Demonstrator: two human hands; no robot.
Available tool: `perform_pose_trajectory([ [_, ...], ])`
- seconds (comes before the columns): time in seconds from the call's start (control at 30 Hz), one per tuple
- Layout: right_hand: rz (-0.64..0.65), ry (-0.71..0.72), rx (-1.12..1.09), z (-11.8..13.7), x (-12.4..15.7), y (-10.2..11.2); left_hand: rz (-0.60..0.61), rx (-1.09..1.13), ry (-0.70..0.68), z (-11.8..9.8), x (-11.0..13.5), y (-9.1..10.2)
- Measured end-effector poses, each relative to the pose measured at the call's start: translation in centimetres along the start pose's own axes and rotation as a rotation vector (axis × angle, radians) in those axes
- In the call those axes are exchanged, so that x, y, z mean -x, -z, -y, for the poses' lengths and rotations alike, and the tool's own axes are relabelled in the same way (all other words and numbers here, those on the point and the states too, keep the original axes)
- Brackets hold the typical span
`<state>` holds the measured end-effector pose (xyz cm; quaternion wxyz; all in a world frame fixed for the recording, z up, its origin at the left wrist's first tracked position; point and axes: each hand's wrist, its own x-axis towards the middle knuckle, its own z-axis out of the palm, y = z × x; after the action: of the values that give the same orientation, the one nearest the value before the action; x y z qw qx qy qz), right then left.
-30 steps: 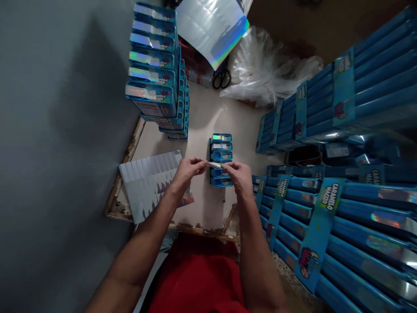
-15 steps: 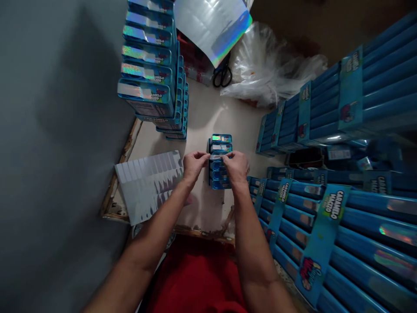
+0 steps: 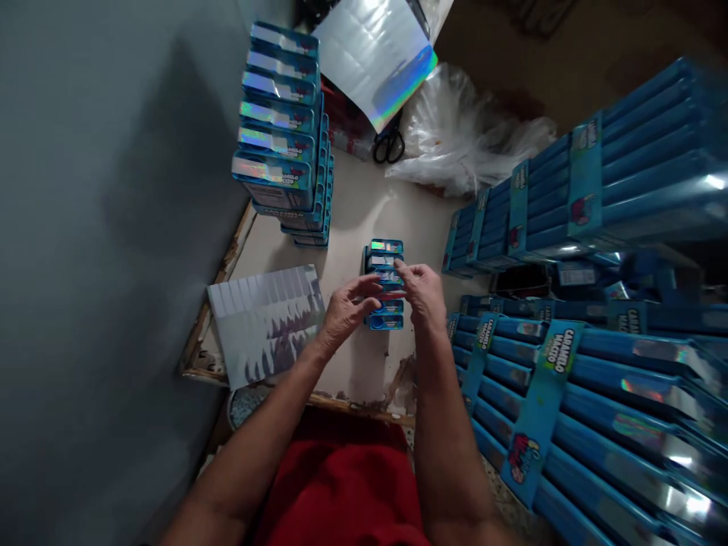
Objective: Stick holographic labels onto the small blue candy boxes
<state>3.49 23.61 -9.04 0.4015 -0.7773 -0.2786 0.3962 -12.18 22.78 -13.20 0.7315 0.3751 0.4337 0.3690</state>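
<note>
A short row of small blue boxes (image 3: pixel 385 250) with shiny holographic labels stands on the pale tabletop (image 3: pixel 364 205) in front of me. My left hand (image 3: pixel 346 309) grips the left side of this row, thumb above and fingers curled against the boxes. From the other side, my right hand (image 3: pixel 424 292) rests its fingertips on the tops of the middle boxes, fingers stretched out. I cannot see a loose label in either hand. A silver sticker sheet (image 3: pixel 265 322) lies just left of my left hand.
A tall stack of blue boxes (image 3: pixel 281 144) rises at the back left by the grey wall. A holographic sheet (image 3: pixel 375 57), scissors (image 3: pixel 388 144) and a clear plastic bag (image 3: pixel 472 136) lie at the back. Long blue cartons (image 3: pixel 597 394) are piled on the right.
Both hands held a small shiny label above the row, then lowered it onto the boxes. Now the left hand grips the row's side and the right fingertips lie on top.
</note>
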Motion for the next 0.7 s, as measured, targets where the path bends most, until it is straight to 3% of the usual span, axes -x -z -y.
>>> perform_pose_trajectory([
  [0.07,0.028,-0.013,-0.024,-0.6,0.1,-0.4,-0.007,0.044,0.069,-0.4,0.7,-0.6],
  [0.13,0.063,-0.045,-0.070,-1.1,0.4,-0.3,-0.096,0.058,0.124,-0.4,1.1,-0.7],
  [0.2,0.106,-0.084,-0.144,-1.7,1.1,0.2,-0.145,0.068,0.157,-0.4,1.5,-0.3],
  [0.33,0.147,-0.084,-0.273,-3.6,2.8,1.5,-0.125,-0.051,0.226,-0.5,2.1,1.2],
  [0.43,0.031,-0.024,-0.216,-5.1,3.3,1.4,-0.139,-0.254,0.225,-0.4,1.7,1.6],
  [0.57,-0.180,0.066,0.040,-5.9,2.3,0.4,-0.216,-0.645,0.135,0.0,-0.3,1.3],
  [0.7,-0.228,0.091,0.208,-5.6,0.7,-0.4,-0.270,-0.761,0.107,0.4,-2.1,1.2],
])
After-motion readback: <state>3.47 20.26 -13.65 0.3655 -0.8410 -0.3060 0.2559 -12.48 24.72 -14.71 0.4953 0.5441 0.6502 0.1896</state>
